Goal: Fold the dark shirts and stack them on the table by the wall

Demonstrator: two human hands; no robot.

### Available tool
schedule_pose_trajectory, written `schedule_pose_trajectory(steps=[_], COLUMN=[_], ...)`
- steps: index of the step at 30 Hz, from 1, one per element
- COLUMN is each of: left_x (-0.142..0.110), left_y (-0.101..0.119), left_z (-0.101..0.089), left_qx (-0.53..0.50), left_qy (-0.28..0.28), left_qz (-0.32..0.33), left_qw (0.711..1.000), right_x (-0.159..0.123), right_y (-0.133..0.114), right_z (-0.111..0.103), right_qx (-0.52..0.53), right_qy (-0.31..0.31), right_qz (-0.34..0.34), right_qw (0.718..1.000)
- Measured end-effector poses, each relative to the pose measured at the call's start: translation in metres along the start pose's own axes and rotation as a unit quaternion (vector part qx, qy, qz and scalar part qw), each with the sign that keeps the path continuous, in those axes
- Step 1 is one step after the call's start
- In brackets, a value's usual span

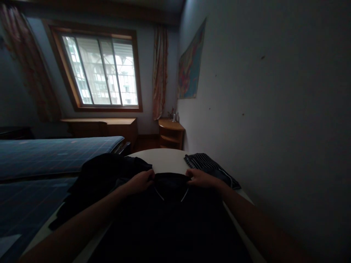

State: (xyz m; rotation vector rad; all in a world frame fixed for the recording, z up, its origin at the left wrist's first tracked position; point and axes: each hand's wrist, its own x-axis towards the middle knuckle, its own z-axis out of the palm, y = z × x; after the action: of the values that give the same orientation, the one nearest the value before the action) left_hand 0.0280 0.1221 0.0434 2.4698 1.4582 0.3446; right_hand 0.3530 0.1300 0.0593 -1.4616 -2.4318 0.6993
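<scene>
A dark shirt (172,223) with thin white lines at its neck lies spread over a pale round table (164,157), its collar at the far side. My left hand (141,180) pinches the left end of the collar. The right end of the collar is gripped between the fingers of my right hand (200,178). Beyond my left forearm lies a heap of black clothing (101,173). Next to my right hand rests a dark striped garment (205,162), which looks folded. Dim light hides most of the shirt's details.
To the left is a bed with a blue checked mattress (55,155). A wooden desk (120,121) stands under the window (101,73), with a corner shelf (171,125) beside it. The white wall (274,109), bearing a map (192,65), runs close along the right.
</scene>
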Motion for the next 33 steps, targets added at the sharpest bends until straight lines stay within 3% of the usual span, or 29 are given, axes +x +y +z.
schedule_pose_trajectory(steps=[3,6,10,13,16,19,22,28,33], left_x=[0.006,0.020,0.048,0.070,0.082,0.081,0.073,0.054,0.043], left_y=[-0.002,-0.002,-0.002,-0.006,-0.011,-0.015,-0.014,-0.011,-0.010], left_z=[-0.009,-0.025,-0.044,-0.041,-0.023,-0.001,0.008,-0.009,-0.019], left_qx=[-0.029,-0.046,-0.018,0.035,0.065,0.089,0.125,0.195,0.205], left_qy=[0.051,0.153,0.239,0.210,0.154,0.092,0.054,0.057,0.048], left_qz=[-0.001,0.008,0.014,-0.032,-0.071,-0.093,-0.108,-0.134,-0.117], left_qw=[0.998,0.987,0.971,0.977,0.983,0.987,0.985,0.970,0.971], right_x=[0.008,0.023,0.051,0.069,0.080,0.082,0.077,0.055,0.034], right_y=[0.001,0.000,-0.007,-0.010,-0.005,0.007,0.020,0.040,0.059], right_z=[-0.009,-0.023,-0.041,-0.041,-0.028,-0.012,-0.007,-0.040,-0.057], right_qx=[0.037,0.044,-0.006,-0.078,-0.118,-0.151,-0.187,-0.214,-0.193], right_qy=[0.037,0.138,0.245,0.255,0.217,0.166,0.134,0.130,0.097], right_qz=[-0.036,-0.057,-0.020,0.013,0.040,0.073,0.101,0.145,0.177], right_qw=[0.998,0.988,0.969,0.964,0.968,0.972,0.968,0.957,0.960])
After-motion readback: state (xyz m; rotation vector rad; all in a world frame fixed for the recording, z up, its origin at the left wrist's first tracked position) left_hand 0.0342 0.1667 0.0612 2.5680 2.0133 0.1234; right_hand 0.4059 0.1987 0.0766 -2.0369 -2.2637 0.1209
